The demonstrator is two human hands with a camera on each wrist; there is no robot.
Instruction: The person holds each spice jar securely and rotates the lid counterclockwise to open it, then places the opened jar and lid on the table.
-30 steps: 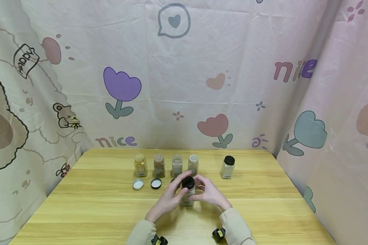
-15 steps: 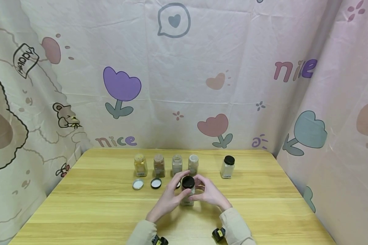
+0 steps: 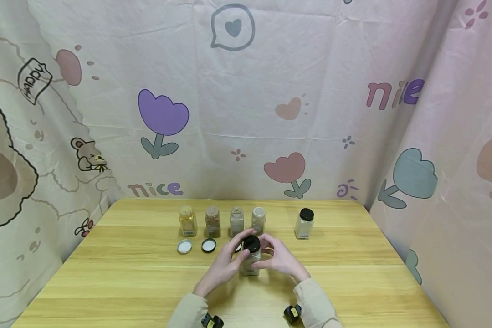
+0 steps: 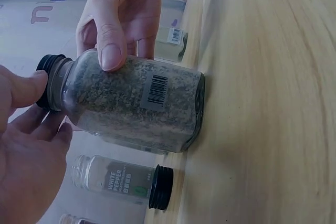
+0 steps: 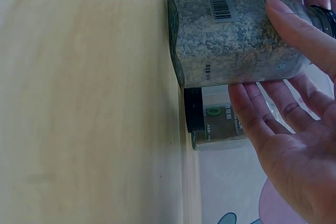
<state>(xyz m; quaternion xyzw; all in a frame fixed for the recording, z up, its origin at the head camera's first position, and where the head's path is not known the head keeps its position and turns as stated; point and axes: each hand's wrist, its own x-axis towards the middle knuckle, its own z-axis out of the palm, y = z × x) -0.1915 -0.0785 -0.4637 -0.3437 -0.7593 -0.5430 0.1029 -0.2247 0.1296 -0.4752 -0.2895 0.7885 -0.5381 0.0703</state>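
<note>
A clear spice jar (image 3: 251, 268) of speckled grey granules stands upright at the middle of the table, between both hands. Its black screw lid (image 3: 252, 243) is on the neck. My left hand (image 3: 226, 264) grips that lid, with thumb and fingers curled on either side, as the left wrist view shows. Lower down, my right hand (image 3: 282, 260) holds the jar's body; its thumb lies across one face and its fingers reach round the other side. A barcode label (image 4: 156, 90) is visible on the glass.
Behind stand lidless jars: a yellow one (image 3: 187, 223), a brown one (image 3: 213, 223), a white pepper jar (image 3: 237, 222) and a white-topped jar (image 3: 258, 218). A silver-looking lid (image 3: 184, 246) and a black-rimmed lid (image 3: 208, 245) lie before them. Rightward stands a black-lidded jar (image 3: 304, 225).
My left thumb and fingers have shifted slightly around the lid, and the left forearm has moved a little leftward. The right hand and the jar look unmoved.
</note>
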